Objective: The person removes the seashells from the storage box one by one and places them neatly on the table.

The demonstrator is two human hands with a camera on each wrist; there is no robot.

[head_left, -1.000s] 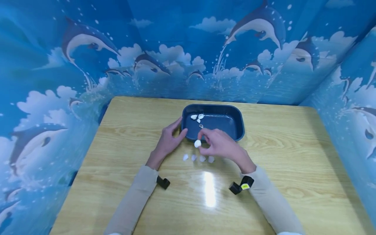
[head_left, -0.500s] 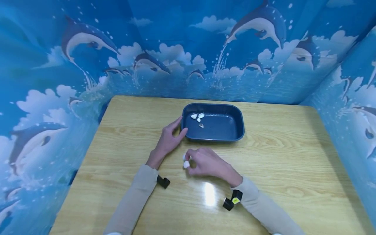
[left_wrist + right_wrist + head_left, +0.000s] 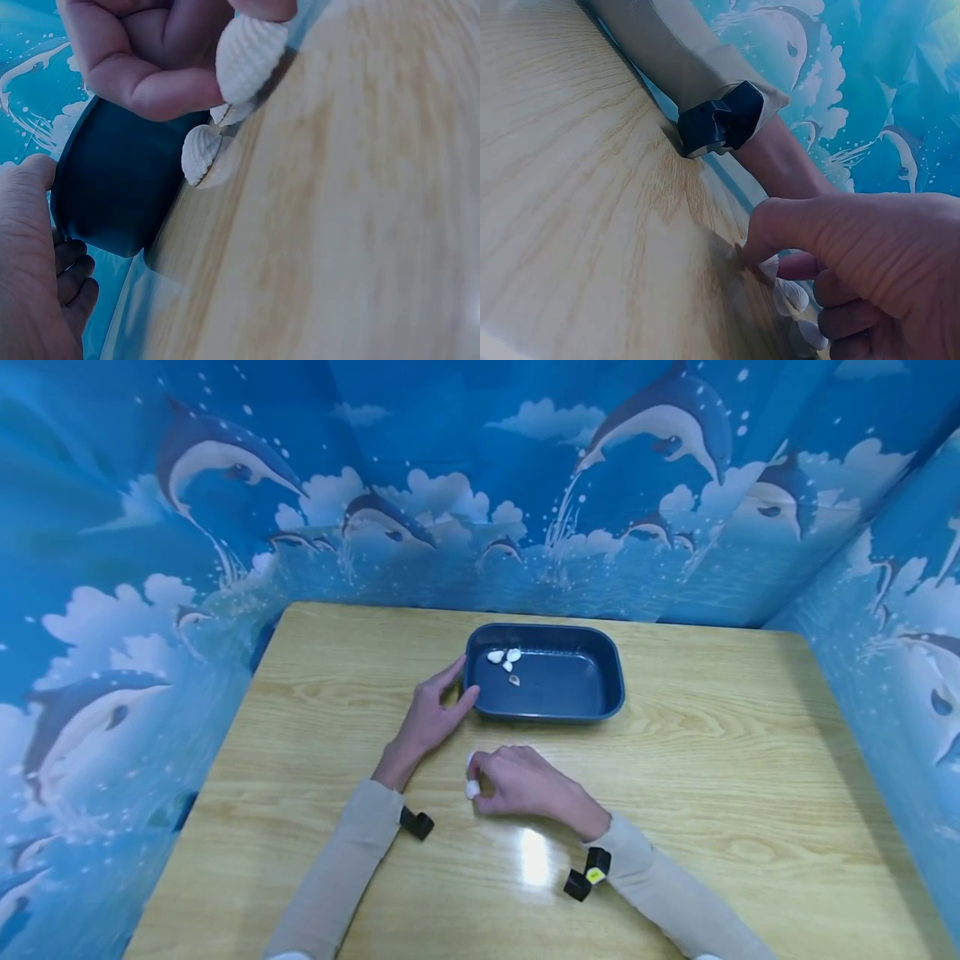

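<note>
Fingers (image 3: 169, 94) of my right hand (image 3: 521, 783) pinch a ribbed white shell (image 3: 250, 58) low over the surface, in front of a dark blue tray (image 3: 543, 719), while my left hand (image 3: 429, 717), relaxed and grasping nothing, rests against the tray's left end. A dolphin-print backdrop (image 3: 450, 443) rises at the back and sides, clear of the work. Below it, the pale wood-grain surface (image 3: 750, 760), streaked with glare, looks hard enough to chip a dropped shell. The tray, glossy and apparently rigid, is probably light enough to skid if knocked and best steadied by its rim; its near wall stands between my pinch and the inside. Black wrist cameras (image 3: 417, 824) jut from both my wrists. My pinched shell should prove light and stiff, its ridges offering grip, its thin edge liable to chip; a gentle hold across the domed back and margin would suit it. Just beyond it, at least two loose white shells (image 3: 791, 298) crowd my fingers on the surface, partly hidden overhead by my hand. Toward the tray's left end lie three white shells (image 3: 496, 657) and, nearer me, a small tan shell (image 3: 514, 680).
</note>
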